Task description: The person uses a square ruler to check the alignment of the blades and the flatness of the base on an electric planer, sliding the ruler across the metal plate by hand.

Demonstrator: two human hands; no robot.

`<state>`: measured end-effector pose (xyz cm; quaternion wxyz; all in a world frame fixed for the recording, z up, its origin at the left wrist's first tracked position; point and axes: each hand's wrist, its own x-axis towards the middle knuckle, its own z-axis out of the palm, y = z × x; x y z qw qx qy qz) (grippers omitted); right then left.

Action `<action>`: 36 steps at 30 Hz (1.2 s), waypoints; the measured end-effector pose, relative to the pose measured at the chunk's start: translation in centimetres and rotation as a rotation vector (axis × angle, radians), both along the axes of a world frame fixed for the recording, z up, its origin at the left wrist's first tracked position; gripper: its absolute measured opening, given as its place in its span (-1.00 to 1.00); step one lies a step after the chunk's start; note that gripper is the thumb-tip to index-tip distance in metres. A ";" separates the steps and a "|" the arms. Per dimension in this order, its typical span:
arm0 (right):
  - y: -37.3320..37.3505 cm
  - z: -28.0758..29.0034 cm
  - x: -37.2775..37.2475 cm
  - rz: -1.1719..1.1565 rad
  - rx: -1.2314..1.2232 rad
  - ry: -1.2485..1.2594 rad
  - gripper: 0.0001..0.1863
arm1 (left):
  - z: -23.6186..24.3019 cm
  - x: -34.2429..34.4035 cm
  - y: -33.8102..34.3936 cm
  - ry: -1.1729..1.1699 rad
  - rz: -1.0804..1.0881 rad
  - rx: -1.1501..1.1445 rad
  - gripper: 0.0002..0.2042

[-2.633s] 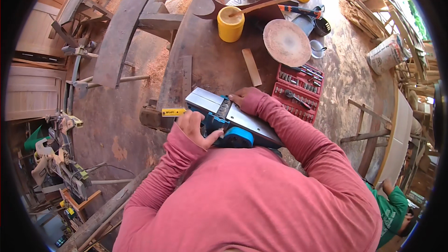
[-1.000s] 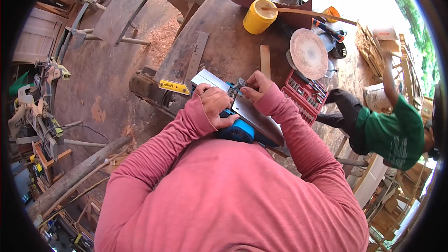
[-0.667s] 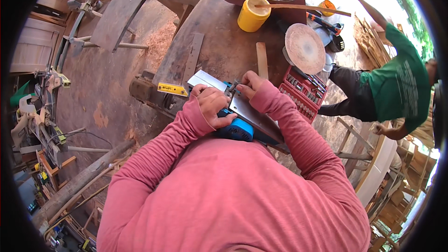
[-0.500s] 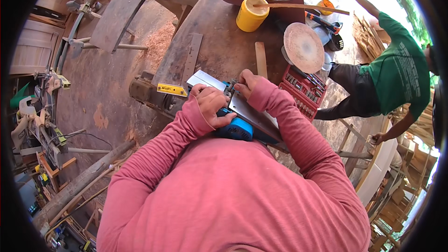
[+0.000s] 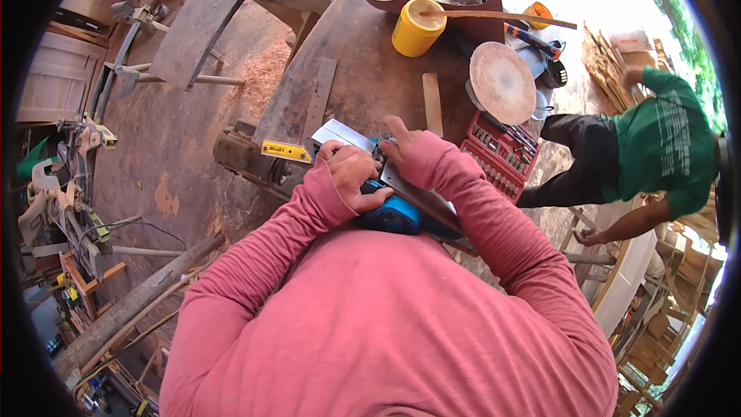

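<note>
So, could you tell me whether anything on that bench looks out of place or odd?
The blue power planer lies upside down, its metal sole facing up, under the left hand and right hand. Sawdust is heaped on the floor beside the workbench. Nothing looks broken.

A small rectangular yellow label (image 5: 285,151) with dark print sat on the edge of the dark workbench (image 5: 363,85), just left of the person's left hand (image 5: 351,177). A bright yellow cylindrical container (image 5: 417,28) stood upright farther back on the bench. No screens or signs were seen.
</note>
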<state>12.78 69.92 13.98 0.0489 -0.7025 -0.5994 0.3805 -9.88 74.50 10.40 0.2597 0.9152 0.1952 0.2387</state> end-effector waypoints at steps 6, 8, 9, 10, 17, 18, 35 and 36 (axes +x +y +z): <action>-0.7 -4.5 3.2 0.135 0.152 0.235 -0.58 | -0.2 0.2 -0.1 -0.020 -0.005 0.014 -0.61; -0.5 -4.7 3.2 0.180 0.233 0.172 -0.59 | -0.4 0.3 0.0 -0.022 -0.010 0.010 -0.60; -0.1 -3.4 2.5 0.181 0.232 0.174 -0.59 | -0.5 0.2 0.0 -0.025 0.001 0.018 -0.60; 0.3 -2.1 1.8 0.178 0.132 0.073 -0.58 | -0.5 0.1 0.0 -0.028 0.011 0.026 -0.60; 3.1 0.8 -2.0 0.097 -0.232 -0.193 -0.56 | 0.2 0.2 0.1 0.029 -0.008 -0.040 -0.64; 3.2 0.7 -1.9 0.098 -0.233 -0.193 -0.56 | 0.0 0.2 0.1 0.017 -0.008 -0.025 -0.63; -0.8 -4.3 0.4 -0.073 0.187 0.212 -0.61 | 0.1 0.2 -0.2 -0.020 0.014 -0.018 -0.59; -0.8 -4.3 0.4 -0.069 0.203 0.222 -0.63 | 0.3 0.1 -0.1 -0.017 0.015 -0.016 -0.60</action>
